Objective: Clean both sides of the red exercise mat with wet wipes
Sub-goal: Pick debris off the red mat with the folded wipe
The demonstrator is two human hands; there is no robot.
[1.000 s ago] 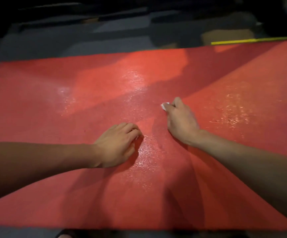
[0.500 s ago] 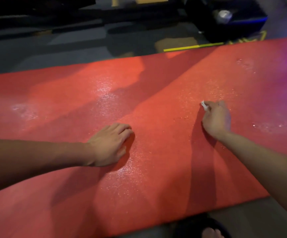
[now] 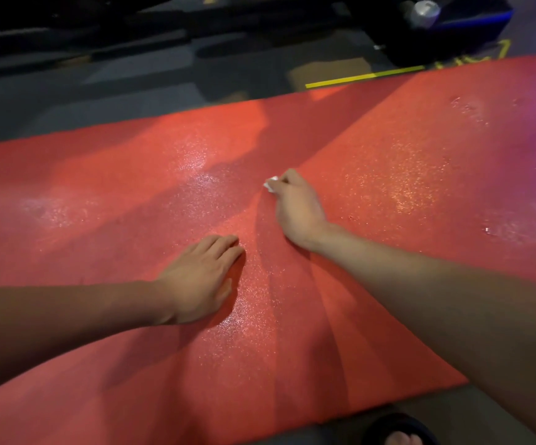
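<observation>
One red exercise mat (image 3: 388,162) lies flat on the dark grey floor (image 3: 99,91) and fills most of the view, running from the left edge up to the right edge. Its surface is a fine, grainy foam, and it glistens in several wet patches: one left of centre, one near the middle, one between the two hands, and more on the right side (the far right catches a purple tint of light). Soft shadows of the arms fall across it.

Two bare forearms reach in over the mat. The left hand (image 3: 199,281) rests palm down on the mat, fingers straight and close together, holding nothing. The right hand (image 3: 295,203) sits farther out, near the mat's middle, its fingers curled down around one small white wet wipe (image 3: 271,184), which is bunched into a wad and pressed to the mat; only a little of it peeks out at the fingertips.

Beyond the mat's far edge, one thin yellow strip (image 3: 363,77) lies on the floor, with dark equipment (image 3: 452,36) behind it carrying a rounded silver metal part (image 3: 424,11). At the bottom edge, one foot in a black sandal (image 3: 401,431) shows on the floor just off the mat.
</observation>
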